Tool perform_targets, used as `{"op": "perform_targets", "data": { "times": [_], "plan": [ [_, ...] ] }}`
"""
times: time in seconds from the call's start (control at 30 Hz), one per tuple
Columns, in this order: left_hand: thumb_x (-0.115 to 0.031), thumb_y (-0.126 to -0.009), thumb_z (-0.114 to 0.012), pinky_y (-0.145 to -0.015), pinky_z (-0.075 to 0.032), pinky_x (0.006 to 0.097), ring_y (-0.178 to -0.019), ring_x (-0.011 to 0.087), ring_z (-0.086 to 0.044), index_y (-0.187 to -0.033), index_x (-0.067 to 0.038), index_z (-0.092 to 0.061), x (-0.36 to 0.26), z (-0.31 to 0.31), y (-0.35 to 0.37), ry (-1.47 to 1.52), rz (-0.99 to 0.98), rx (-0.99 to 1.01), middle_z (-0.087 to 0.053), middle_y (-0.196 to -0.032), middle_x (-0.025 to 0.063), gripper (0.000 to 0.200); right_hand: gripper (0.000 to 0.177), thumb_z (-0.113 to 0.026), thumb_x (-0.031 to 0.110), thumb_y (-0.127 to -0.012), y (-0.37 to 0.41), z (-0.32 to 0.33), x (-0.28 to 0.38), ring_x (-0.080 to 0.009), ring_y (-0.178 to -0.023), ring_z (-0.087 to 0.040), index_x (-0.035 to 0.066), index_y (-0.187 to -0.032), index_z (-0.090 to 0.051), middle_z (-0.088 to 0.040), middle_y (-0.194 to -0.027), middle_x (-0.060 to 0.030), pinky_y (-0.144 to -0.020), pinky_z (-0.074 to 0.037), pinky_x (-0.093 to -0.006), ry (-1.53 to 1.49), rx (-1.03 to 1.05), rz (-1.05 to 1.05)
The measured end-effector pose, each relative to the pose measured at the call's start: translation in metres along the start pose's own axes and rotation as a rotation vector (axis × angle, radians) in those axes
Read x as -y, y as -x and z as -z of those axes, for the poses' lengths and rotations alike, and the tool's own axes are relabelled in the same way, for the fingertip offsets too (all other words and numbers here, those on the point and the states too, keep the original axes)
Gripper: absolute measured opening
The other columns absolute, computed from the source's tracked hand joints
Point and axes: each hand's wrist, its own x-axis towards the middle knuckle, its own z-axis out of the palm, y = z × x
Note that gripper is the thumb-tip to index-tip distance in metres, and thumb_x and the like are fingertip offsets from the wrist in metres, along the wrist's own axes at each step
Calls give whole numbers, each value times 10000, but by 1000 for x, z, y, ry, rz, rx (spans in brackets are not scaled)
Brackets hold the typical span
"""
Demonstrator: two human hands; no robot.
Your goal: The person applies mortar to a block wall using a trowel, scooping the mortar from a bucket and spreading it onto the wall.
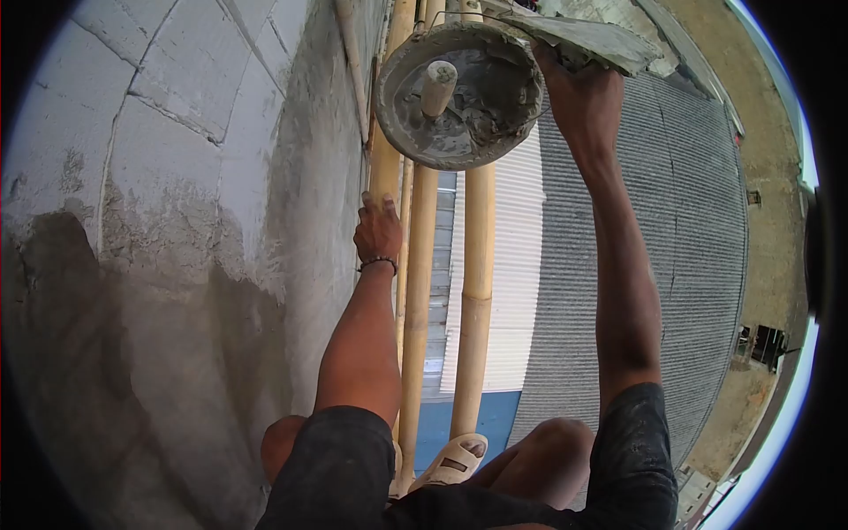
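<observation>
As I look down through the head camera, the left hand (378, 231) is wrapped around a bamboo pole (386, 159), fingers curled over it and the back of the hand toward me; a dark beaded bracelet (378, 261) sits on that wrist. The pole runs just beside the grey plastered wall (177, 194), whose upper part shows block joints; two thicker bamboo poles (477, 265) stand near it on the other side.

The right hand (579, 93) is raised higher, at the edge of a flat mortar-caked slab (587, 40); its fingers bend up under the slab and are hidden there, so I cannot tell whether they clamp it or only press against it. Touching that slab on the wall side is a round pan (495, 132), tilted so its mouth faces me, smeared with wet grey mortar; a short wooden handle (437, 87) sticks up from its middle. The pan sits at the top of the poles, well above the left hand.

Below, black shorts (336, 468) and bent knees fill the lower frame; a pale sandal (455, 459) rests against a pole. A corrugated roof (680, 265) lies far beneath the right arm.
</observation>
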Motion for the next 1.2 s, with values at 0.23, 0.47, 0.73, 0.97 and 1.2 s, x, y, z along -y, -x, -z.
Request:
{"op": "perform_targets", "data": {
  "times": [0.23, 0.47, 0.73, 0.97, 1.2],
  "plan": [
    [-366, -1000, -335, -833, -504, 532, -920, 472, -628, -1237, -39, -498, 17, -3, -6, 251, -44, -15, -656, -1029, 256, 436, 387, -734, 302, -813, 64, 69, 31, -241, -763, -680, -33, -1001, -686, -710, -853, -169, -701, -515, -360, -79, 185, -101],
    [-476, -1010, -195, -930, -470, 496, -1039, 437, -612, -1005, -4, -694, 68, -28, -11, 515, 31, 105, -664, -1037, 273, 687, 331, -716, 232, -835, 116, 118, 60, -232, -850, -672, -21, -1042, -669, -705, -954, -153, -738, -514, -362, -248, 286, 7],
    [-552, -996, -173, -984, -427, 475, -1121, 404, -587, -1098, 31, -661, 211, -101, 55, 488, -12, 286, -628, -1123, 299, 768, 275, -721, 135, -843, 182, 166, 84, -195, -892, -660, -21, -1057, -649, -697, -969, -130, -774, -536, -336, -252, 492, -5],
    [-616, -962, -163, -1020, -403, 483, -1190, 452, -519, -1139, 86, -616, 170, 2, 166, 367, 410, 320, -582, -1172, 340, 853, 293, -728, 113, -846, 227, 208, 93, -216, -930, -652, -16, -1092, -634, -679, -1028, -131, -823, -527, -354, -150, 575, 144],
    [-352, -1005, -258, -944, -477, 508, -1097, 463, -581, -1108, 15, -556, 191, -6, 188, 161, 116, 311, -601, -1150, 313, 484, 323, -738, 131, -852, 259, 238, 98, -218, -923, -640, -19, -1115, -627, -679, -1013, -129, -814, -508, -359, -206, 574, 83]
  ]
}}
